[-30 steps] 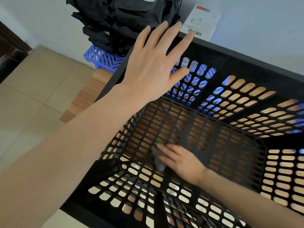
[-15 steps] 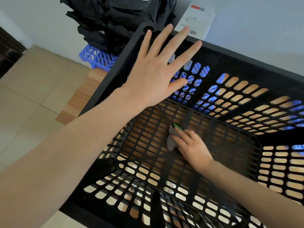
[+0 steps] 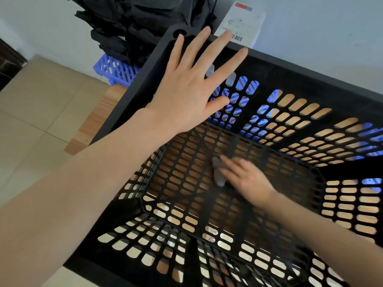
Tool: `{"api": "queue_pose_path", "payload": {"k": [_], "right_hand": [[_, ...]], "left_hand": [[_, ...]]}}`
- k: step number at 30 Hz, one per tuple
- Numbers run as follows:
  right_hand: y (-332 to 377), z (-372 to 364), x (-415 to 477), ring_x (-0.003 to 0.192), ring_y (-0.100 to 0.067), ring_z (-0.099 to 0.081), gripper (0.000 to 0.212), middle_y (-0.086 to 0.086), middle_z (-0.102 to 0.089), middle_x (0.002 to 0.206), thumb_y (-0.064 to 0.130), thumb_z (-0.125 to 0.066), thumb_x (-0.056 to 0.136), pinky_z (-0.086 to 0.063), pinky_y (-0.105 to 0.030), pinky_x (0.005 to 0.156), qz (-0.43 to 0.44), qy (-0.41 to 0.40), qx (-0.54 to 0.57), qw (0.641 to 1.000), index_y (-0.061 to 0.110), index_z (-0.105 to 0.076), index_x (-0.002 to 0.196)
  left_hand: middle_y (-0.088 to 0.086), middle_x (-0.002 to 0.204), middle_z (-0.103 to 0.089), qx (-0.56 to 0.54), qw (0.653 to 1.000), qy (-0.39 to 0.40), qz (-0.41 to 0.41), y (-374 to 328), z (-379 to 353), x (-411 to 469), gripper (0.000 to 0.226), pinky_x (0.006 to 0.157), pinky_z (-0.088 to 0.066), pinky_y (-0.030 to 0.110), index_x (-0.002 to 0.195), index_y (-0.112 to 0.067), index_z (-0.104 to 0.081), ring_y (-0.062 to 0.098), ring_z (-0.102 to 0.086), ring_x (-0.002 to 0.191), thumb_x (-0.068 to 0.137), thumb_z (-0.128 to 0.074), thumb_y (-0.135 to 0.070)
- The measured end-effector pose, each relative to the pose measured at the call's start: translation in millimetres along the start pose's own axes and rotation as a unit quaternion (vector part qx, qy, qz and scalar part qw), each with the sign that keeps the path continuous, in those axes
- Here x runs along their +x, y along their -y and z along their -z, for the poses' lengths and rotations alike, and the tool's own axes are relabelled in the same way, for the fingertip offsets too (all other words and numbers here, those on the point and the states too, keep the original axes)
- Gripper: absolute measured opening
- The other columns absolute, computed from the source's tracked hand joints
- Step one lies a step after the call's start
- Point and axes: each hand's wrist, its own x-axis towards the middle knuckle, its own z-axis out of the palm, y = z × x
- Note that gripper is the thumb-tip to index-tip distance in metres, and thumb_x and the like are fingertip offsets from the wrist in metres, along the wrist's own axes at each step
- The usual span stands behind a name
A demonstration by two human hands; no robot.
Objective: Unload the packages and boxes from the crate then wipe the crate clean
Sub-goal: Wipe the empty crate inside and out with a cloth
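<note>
Pressing a limp grey cloth flat under straight fingers, the right hand is on the slotted floor of the emptied black crate. The crate looks like stiff, light plastic, best steadied by its solid rim, over which the left hand is spread wide. It stands on a wooden desk; beyond, black packages are heaped on a blue crate beside a white box at the wall.

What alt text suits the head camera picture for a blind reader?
A right hand presses a small grey cloth on the slotted floor of an empty black crate, while the left hand is spread flat at its far corner. Behind, by the wall, are black bags on a blue crate and a white labelled package.
</note>
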Motion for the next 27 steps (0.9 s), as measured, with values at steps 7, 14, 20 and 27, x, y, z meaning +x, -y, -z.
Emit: {"api": "queue_pose_path", "payload": {"k": [7,14,20,27], "right_hand": [[-22.5,4.8,9.3,0.105,-0.04,-0.061,0.039,-0.016,-0.059,0.134,0.012,-0.078,0.079,-0.054,-0.048,0.087,-0.156,-0.001,-0.023,0.988,0.008,-0.069,0.117],[78.0,6.8,-67.0,0.124,-0.025,-0.053,0.036,-0.005,-0.049,0.146,0.022,-0.068,0.088,-0.048,-0.036,0.101,0.135,0.088,0.111,0.981,0.022,-0.065,0.124],[62.3,6.7,-64.9,0.13,-0.023,-0.049,0.035,-0.004,-0.043,0.151,0.02,-0.057,0.095,-0.044,-0.034,0.104,0.181,0.091,0.074,0.976,0.023,-0.06,0.13],[-29.0,5.8,-11.5,0.105,-0.036,-0.062,0.044,-0.014,-0.056,0.138,0.011,-0.078,0.075,-0.054,-0.042,0.084,-0.067,0.022,-0.036,0.997,0.011,-0.068,0.119]], "left_hand": [[0.009,0.163,-0.012,0.001,1.0,-0.001,-0.003,-0.2,-0.4,-0.4,0.072,0.118,-0.008,0.06,0.156,-0.028,-0.011,0.036,-0.01,0.149,0.094,-0.035,-0.055],[0.009,0.163,-0.01,-0.004,1.0,-0.002,-0.003,0.8,-0.8,-0.7,0.072,0.118,-0.007,0.059,0.156,-0.028,-0.011,0.036,-0.009,0.149,0.094,-0.033,-0.055],[0.009,0.163,-0.011,0.0,1.0,-0.011,-0.006,3.0,-3.7,-0.7,0.072,0.117,-0.008,0.06,0.156,-0.028,-0.011,0.037,-0.01,0.149,0.094,-0.035,-0.055],[0.011,0.162,-0.012,0.006,1.0,-0.012,-0.012,4.4,-6.9,-0.3,0.072,0.116,-0.01,0.062,0.156,-0.029,-0.009,0.038,-0.01,0.149,0.095,-0.035,-0.056]]}}
